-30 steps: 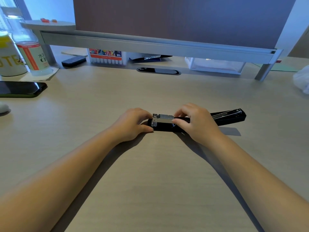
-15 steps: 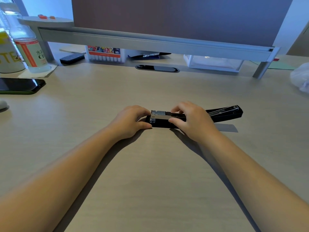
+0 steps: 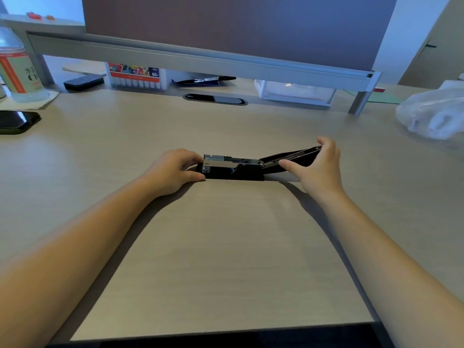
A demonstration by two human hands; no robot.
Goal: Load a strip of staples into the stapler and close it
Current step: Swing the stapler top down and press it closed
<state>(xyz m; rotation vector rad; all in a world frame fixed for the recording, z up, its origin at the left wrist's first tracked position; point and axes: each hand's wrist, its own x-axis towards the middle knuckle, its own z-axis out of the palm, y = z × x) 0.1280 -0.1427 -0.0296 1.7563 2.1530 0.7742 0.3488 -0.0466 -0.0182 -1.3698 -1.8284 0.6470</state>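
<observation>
A black stapler [image 3: 233, 169] lies lengthwise on the desk, swung wide open. Its silver metal magazine [image 3: 232, 161] rests over the black base on the left. The black top cover [image 3: 288, 158] slants up and out to the right. My left hand [image 3: 173, 172] grips the front end of the stapler, thumb on the base and fingers behind the magazine nose. My right hand [image 3: 319, 167] holds the far end of the top cover, thumb under it and fingers over its tip. I cannot tell whether staples lie in the magazine.
A dark phone [image 3: 15, 121] and a drink bottle [image 3: 17, 69] stand at the left. A marker box [image 3: 136, 76], a clear container [image 3: 293, 92] and a cable grommet [image 3: 215, 99] sit under the monitor shelf [image 3: 200, 59]. A plastic bag [image 3: 434, 114] lies at the right.
My right hand left the magazine, slid right along the stapler and took hold of the cover's far end, which now tilts up. The left hand stayed at the front end.
</observation>
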